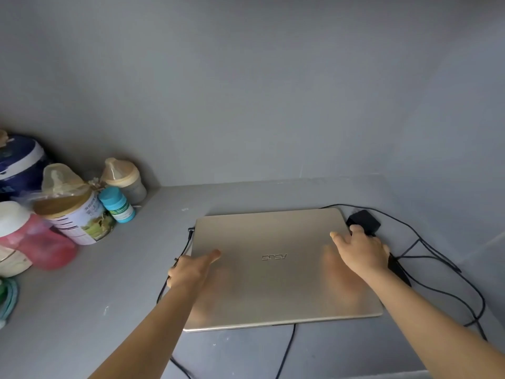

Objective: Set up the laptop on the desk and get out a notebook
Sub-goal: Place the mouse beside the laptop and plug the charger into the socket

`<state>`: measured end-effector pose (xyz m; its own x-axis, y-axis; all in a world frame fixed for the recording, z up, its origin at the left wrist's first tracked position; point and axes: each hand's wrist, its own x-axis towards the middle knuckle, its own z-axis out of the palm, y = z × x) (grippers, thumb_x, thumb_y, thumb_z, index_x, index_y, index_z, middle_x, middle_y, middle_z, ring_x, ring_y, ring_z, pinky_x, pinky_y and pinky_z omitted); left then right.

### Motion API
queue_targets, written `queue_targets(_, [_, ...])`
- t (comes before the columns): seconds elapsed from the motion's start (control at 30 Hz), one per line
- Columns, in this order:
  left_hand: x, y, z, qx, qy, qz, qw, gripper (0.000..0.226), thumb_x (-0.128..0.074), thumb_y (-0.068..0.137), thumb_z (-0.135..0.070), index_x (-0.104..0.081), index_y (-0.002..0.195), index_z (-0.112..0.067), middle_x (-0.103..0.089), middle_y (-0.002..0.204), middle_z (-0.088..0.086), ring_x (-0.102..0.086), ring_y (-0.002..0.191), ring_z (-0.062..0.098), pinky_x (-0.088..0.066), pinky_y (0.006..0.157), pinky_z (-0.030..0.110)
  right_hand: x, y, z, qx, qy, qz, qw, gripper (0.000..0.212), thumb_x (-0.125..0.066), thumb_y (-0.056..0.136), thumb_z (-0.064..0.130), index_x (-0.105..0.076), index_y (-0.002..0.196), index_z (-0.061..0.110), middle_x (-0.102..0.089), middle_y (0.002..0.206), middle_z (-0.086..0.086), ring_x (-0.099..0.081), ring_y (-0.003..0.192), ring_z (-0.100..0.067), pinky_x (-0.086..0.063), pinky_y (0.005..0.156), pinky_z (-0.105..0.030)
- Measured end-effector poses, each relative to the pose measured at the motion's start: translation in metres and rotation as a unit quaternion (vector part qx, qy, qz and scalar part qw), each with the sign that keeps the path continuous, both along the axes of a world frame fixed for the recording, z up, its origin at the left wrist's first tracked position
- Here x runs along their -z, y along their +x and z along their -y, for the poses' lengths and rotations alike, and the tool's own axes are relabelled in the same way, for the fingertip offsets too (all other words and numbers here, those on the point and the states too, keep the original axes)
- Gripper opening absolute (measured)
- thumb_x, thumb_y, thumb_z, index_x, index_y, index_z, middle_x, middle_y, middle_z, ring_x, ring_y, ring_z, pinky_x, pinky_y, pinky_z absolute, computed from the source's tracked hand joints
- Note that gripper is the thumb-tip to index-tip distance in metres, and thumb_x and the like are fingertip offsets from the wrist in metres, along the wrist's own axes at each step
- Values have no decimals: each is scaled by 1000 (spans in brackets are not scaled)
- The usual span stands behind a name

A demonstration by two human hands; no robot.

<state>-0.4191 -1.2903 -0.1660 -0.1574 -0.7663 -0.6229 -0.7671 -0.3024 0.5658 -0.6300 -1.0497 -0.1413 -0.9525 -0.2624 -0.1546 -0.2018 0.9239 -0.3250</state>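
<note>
- The gold laptop lies flat on the grey desk, its lid shut and the logo on the lid reading upside down from the wearer's side.
- The left hand clasps the laptop's left edge: the thumb lies across the lid, the other fingers curl round the side and under, out of sight.
- The right hand holds the far right part of the lid, fingers spread over the top and the right edge; whether any finger hooks beneath cannot be told.
- Just beyond the right hand's fingertips sits a black power adapter, touching or almost touching them.
- Black cables loop outward to the right of that hand, and another runs under the laptop's near edge, between the 2 forearms.
- A thin black cable also runs along the laptop's side just beyond the left hand.
- Well to the left of the left hand stand a printed tin, a small blue bottle, a pink bottle and a baby bottle.
- No notebook shows.
</note>
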Motion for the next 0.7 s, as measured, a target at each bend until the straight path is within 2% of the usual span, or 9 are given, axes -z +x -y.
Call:
queue_targets(0.07, [12, 2, 10, -17, 25, -28, 999, 107, -70, 23, -69, -61, 113, -11, -65, 108, 16, -65, 95, 38, -54, 88, 49, 1, -2, 3, 5, 10, 9, 1000, 54, -38, 93, 49, -45, 127, 8, -66, 111, -16, -52, 117, -34, -28, 100, -40])
queue_targets(0.17, [9, 3, 9, -27, 50, -75, 996, 89, -77, 26, -59, -64, 100, -10, -71, 93, 18, -70, 83, 40, -57, 81, 52, 5, -6, 8, 15, 14, 20, 1000, 49, -38, 92, 46, -44, 122, 8, -67, 102, -16, -55, 110, -34, -27, 98, -42])
queue_targets(0.27, [-10, 1, 0, -48, 58, -104, 992, 70, -78, 36, -50, -59, 90, -10, -70, 91, 20, -71, 79, 39, -57, 80, 55, 7, -6, 14, 29, 11, 36, 999, 45, -40, 91, 45, -45, 116, 7, -65, 107, -18, -53, 112, -36, -26, 100, -45])
queue_targets(0.4, [-3, -2, 4, -68, 72, -112, 989, 86, -80, 27, -53, -59, 98, -10, -69, 95, 20, -71, 79, 39, -57, 77, 56, 9, -3, 23, 61, 6, 67, 996, 48, -43, 90, 48, -46, 115, 7, -56, 124, -22, -43, 121, -39, -25, 103, -46])
queue_targets(0.5, [24, -3, 18, -86, 82, -114, 986, 86, -83, 19, -56, -55, 92, -18, -65, 102, 18, -70, 85, 39, -57, 77, 55, 8, -3, 27, 85, -11, 82, 993, 49, -44, 90, 48, -44, 116, 7, -53, 126, -22, -39, 122, -39, -26, 102, -47])
queue_targets(0.57, [41, -2, 26, -89, 84, -107, 987, 98, -84, 9, -61, -57, 93, -19, -66, 104, 17, -69, 86, 39, -56, 77, 55, 6, -3, 29, 100, -30, 90, 990, 49, -45, 90, 48, -43, 117, 7, -52, 127, -23, -37, 122, -40, -27, 101, -48])
queue_targets(0.63, [59, 0, 35, -95, 82, -107, 986, 97, -82, 8, -65, -58, 93, -22, -67, 103, 16, -69, 88, 39, -56, 78, 54, 5, -3, 31, 109, -50, 95, 988, 52, -46, 90, 48, -41, 121, 6, -50, 129, -23, -35, 123, -40, -29, 99, -50])
queue_targets(0.7, [51, 3, 34, -101, 72, -98, 987, 98, -80, 11, -67, -54, 94, -22, -66, 102, 15, -67, 92, 38, -55, 80, 54, 3, -1, 36, 114, -74, 100, 986, 55, -47, 90, 47, -39, 125, 5, -47, 131, -24, -32, 125, -40, -33, 97, -50])
